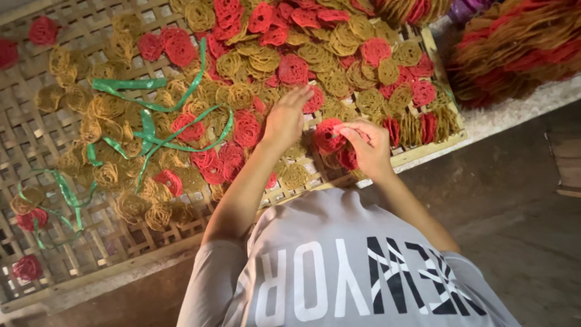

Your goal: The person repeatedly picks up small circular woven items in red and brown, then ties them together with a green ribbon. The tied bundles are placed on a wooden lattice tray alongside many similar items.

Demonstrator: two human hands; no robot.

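Red lacy discs (330, 136): small stack pinched in right hand (369, 148); left hand (284, 118) fingers spread, touching discs on woven tray (36, 139) (empty-handed). Most discs, red and tan, uncollected; green ties (151, 130) loose.

A woven bamboo tray (36, 136) carries red and tan noodle discs (242, 94) and green strips (145, 106).

Green plastic strips (158, 106) lie across a woven bamboo tray (36, 136).
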